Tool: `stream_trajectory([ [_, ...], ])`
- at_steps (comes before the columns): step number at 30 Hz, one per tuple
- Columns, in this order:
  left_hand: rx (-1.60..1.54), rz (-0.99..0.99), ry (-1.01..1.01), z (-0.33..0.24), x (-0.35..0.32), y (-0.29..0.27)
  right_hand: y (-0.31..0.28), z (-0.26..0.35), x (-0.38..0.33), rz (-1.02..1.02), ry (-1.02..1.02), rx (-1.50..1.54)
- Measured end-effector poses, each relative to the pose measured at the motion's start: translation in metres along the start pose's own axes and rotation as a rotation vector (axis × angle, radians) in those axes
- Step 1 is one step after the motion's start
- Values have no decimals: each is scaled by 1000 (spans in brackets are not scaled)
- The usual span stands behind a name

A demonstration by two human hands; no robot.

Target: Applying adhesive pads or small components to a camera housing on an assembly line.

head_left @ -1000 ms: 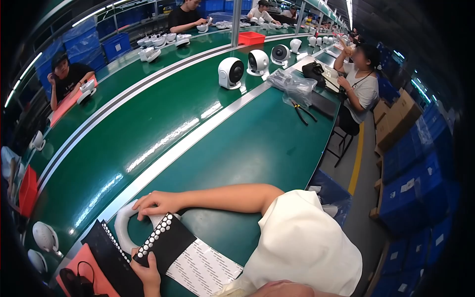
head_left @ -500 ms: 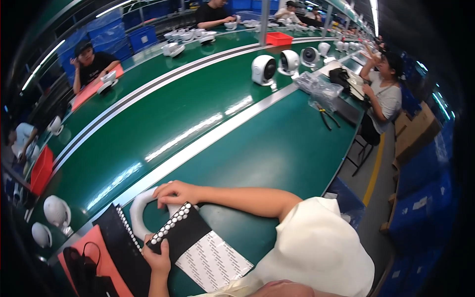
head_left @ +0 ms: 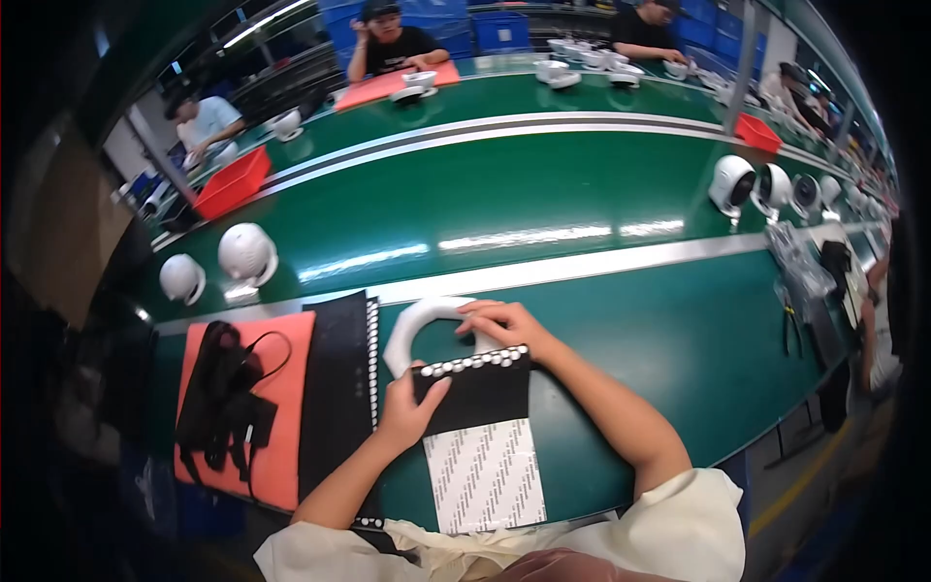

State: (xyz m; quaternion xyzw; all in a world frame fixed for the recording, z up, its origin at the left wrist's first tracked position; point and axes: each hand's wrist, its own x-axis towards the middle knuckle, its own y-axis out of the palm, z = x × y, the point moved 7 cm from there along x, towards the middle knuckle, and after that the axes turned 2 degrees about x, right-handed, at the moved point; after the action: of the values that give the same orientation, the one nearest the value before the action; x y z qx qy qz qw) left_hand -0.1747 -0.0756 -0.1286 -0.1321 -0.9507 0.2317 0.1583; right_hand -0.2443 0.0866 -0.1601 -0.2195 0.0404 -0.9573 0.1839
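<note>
A white ring-shaped plastic part [head_left: 406,332] lies on the green table in front of me. My right hand [head_left: 502,325] curls its fingers over the ring's far right side. My left hand [head_left: 409,412] grips the left edge of a black sheet [head_left: 480,396] edged with white round dots, thumb on top; its other fingers are partly hidden. Below the black part, a white printed backing paper [head_left: 487,475] reaches toward me. The sheet's dotted edge overlaps the near side of the ring. Left of my hand lies another black sheet [head_left: 335,388] with a dotted edge.
A tangle of black cables and adapters [head_left: 228,407] rests on an orange mat [head_left: 281,466] at left. White rounded devices [head_left: 247,254] stand beyond the pale strip, more at right. Pliers [head_left: 791,325] lie by clear plastic bags [head_left: 803,267]. People sit across the line.
My view has swung left, bringing the orange mat and cables fully into sight. Both hands keep nearly the same hold on the sheet and ring.
</note>
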Motion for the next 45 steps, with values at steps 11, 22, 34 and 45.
stream_trajectory([
  [11,204,-324,167,2,-6,5,2,-11,7,-63,160,285],
  [22,166,-246,245,3,-1,4,-8,-13,-10,-240,193,372],
  [34,78,-155,252,0,-9,7,9,39,-87,-272,259,380],
  [45,-19,-237,254,0,1,-2,14,35,-89,-612,350,110],
])
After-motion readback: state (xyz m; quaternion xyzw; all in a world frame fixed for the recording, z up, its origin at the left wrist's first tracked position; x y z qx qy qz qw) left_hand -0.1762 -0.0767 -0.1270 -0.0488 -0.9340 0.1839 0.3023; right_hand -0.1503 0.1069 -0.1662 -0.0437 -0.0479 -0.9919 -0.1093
